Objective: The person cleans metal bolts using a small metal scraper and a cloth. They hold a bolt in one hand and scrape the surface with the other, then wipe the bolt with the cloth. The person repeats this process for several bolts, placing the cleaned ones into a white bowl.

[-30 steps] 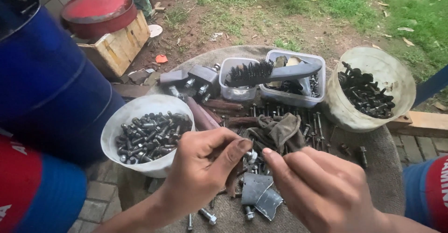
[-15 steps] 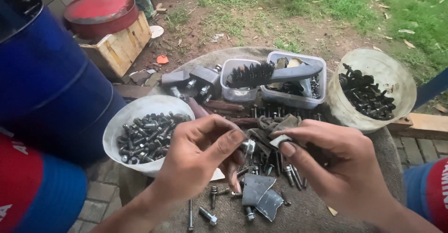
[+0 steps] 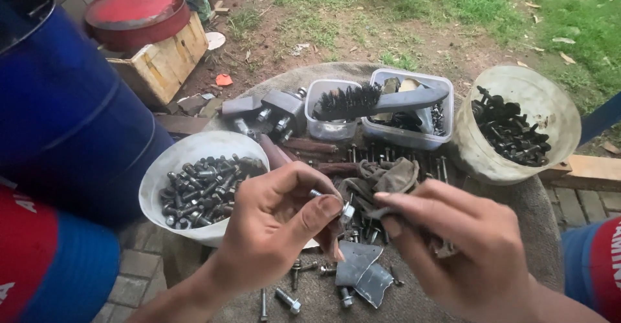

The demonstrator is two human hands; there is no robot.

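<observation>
The left hand point(image 3: 278, 223) pinches a small bolt point(image 3: 321, 195) above the surface point(image 3: 530, 213); the right hand point(image 3: 462, 245) grips a rag point(image 3: 378, 177) beside it. Wiping works best with a firm pinch and the rag wrapped round the threads. Behind stands a bowl point(image 3: 169, 168) of bolts.

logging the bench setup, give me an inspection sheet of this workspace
surface: round table, gritty, strewn with loose bolts
job's things: small bolt pinched in left hand; rag under right hand
clutter: white bowl and tub of bolts, wire brush across two clear boxes, metal scraps
grippers: both hands bare, fingers closed
cables: nothing seen
surroundings: blue drum, wooden crate, grass
</observation>
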